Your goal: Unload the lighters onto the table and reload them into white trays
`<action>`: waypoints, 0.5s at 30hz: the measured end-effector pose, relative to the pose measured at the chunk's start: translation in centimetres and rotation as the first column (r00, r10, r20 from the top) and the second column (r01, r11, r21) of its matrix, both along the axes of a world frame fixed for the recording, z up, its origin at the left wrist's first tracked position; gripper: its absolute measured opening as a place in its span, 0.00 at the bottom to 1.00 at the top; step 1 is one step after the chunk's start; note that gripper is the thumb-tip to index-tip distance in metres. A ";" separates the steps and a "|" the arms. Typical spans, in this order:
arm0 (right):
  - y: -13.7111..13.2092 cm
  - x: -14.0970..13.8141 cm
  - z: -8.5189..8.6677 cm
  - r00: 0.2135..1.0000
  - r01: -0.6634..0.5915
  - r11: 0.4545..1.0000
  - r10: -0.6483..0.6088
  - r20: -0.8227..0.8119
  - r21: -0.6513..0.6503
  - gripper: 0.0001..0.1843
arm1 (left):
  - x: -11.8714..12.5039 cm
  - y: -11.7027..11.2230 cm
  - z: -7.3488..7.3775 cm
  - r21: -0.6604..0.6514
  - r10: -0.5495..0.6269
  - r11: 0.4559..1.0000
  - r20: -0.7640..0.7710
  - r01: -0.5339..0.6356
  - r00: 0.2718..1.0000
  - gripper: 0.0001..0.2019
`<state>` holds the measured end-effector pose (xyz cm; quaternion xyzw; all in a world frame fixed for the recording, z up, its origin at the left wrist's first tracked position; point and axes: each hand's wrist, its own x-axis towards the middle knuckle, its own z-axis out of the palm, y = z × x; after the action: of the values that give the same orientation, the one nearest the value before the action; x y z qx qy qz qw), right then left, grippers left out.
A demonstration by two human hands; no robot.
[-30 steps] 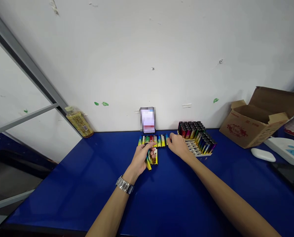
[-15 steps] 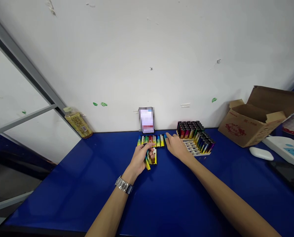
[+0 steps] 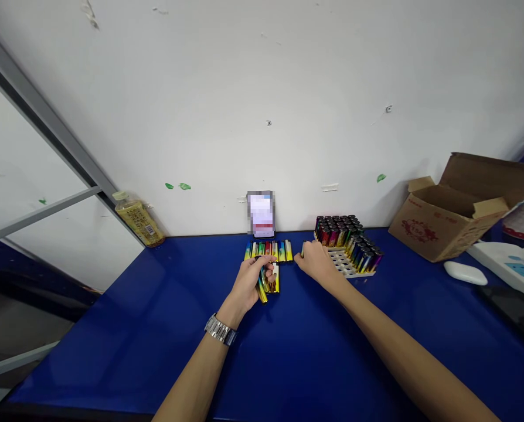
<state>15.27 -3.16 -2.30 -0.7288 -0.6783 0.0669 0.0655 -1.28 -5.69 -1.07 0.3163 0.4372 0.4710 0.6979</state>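
My left hand (image 3: 251, 278) curls over a few slim, shiny cylinders (image 3: 262, 291) with yellow ends, its fingers closed on them. Just beyond its fingertips lies a side-by-side row of similar cylinders (image 3: 282, 251) in blue, yellow, red and white. My right hand (image 3: 315, 261) is closed to the right of that row, with a bit of a shiny cylinder (image 3: 304, 249) showing at its fingers; the rest is hidden. Against its far side stands a white rack (image 3: 344, 265) with round holes. Several upright, dark-topped cylinders (image 3: 341, 230) in metallic colours fill its back and right parts.
A phone (image 3: 262, 215) with a blurred screen leans on the wall behind the row. At the left stands a bottle (image 3: 139, 220). To the right are an open cardboard box (image 3: 438, 225), a white mouse (image 3: 465, 273), a power strip (image 3: 514, 266) and a dark flat device (image 3: 514, 310).
My right hand has drawn slightly right and down, away from the row, and the blue cylinder at its fingertips has left the row's right end. My left hand stays put.
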 end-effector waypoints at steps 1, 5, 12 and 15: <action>0.2 0.1 0.0 1.000 0.004 1.000 -0.004 0.002 -0.004 0.14 | 0.0 0.0 0.0 -0.001 -0.001 1.000 -0.003 0.001 1.000 0.07; 0.7 0.5 -0.1 1.000 0.011 1.000 -0.011 -0.011 0.005 0.12 | 0.0 0.1 -0.2 -0.002 -0.004 1.000 -0.003 0.004 1.000 0.07; 0.5 0.7 0.0 0.990 -0.011 0.999 0.016 -0.137 0.036 0.15 | -0.2 0.3 -0.8 0.014 -0.020 1.000 -0.002 0.020 1.000 0.09; 0.4 0.5 -0.4 0.994 -0.020 0.998 0.025 -0.104 0.054 0.17 | -0.2 0.2 -0.8 0.023 -0.027 0.999 -0.008 0.027 1.000 0.10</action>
<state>15.78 -2.75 -2.70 -0.7145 -0.6837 0.0878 0.1197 -1.46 -5.45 -1.83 0.3322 0.4301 0.4654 0.6987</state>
